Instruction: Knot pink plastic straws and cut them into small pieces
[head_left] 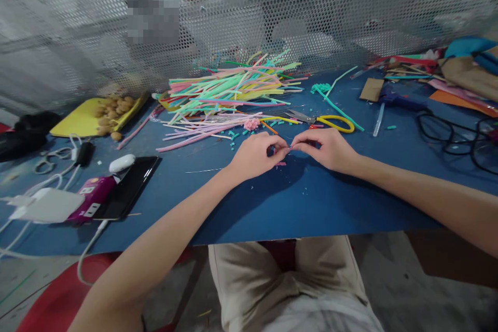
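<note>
My left hand (259,154) and my right hand (329,149) meet fingertip to fingertip just above the blue table. Both are closed in a pinch on something tiny between them, too small to make out. Small pink pieces (280,164) lie on the table under the fingertips. Just beyond my left hand sits a pink crinkled cluster (251,124), with short teal bits (232,137) scattered beside it. Past my right hand lie scissors with yellow handles (337,123), blades pointing left.
A heap of coloured straw-like strips (233,88) lies at the back, before a perforated metal screen (311,5). At left are a phone (136,187), a white charger (50,205) and a yellow tray (73,119) with round brown things. At right lies a blue glue gun (402,99) with a black cord.
</note>
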`<state>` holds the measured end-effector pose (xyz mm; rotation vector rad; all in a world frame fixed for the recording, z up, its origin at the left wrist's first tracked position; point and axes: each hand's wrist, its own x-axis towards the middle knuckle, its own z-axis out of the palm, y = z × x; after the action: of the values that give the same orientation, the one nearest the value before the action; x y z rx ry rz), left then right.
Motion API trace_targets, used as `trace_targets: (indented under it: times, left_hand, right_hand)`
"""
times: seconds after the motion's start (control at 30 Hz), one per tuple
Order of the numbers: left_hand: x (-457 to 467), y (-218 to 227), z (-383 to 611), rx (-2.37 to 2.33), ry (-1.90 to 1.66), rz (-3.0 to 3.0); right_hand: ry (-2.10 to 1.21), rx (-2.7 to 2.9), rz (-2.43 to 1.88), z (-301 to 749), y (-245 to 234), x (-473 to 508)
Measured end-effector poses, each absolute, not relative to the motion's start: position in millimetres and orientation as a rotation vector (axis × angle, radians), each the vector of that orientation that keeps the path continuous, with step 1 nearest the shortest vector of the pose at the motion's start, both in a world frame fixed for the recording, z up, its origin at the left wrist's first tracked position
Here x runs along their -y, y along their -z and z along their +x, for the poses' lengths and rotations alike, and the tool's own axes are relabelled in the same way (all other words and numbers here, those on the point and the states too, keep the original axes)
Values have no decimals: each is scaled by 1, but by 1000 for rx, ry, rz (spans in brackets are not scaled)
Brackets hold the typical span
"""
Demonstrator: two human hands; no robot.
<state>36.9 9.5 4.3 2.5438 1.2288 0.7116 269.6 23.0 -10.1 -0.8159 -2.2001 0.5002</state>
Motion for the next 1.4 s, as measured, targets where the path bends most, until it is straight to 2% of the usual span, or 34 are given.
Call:
trace_targets:
  times: [0.3,0.6,0.83,1.13,1.33,1.4]
  left_hand:
    - [-16,-2,37,-1031,-859,2557]
    - [-24,-2,19,-1224,-1013,2490]
    - [-40,5,5,-1205,-1108,2566]
    - [-42,6,0,-1214,-1187,2535]
    - [-39,4,1,-1281,-1223,2466]
    - [-39,3,2,-1293,-1226,2429]
  right_hand:
    - [-436,2255,-757,270,5,-21]
    - [-40,2433,-1253,338,9,-82]
    - [-305,2585,-1567,349,13,-99]
    - [-109,2544,-1857,338,6,-96]
    - [-146,2296,-1795,350,-1,-97]
    - [-255,2194,-1687,354,-3,-96]
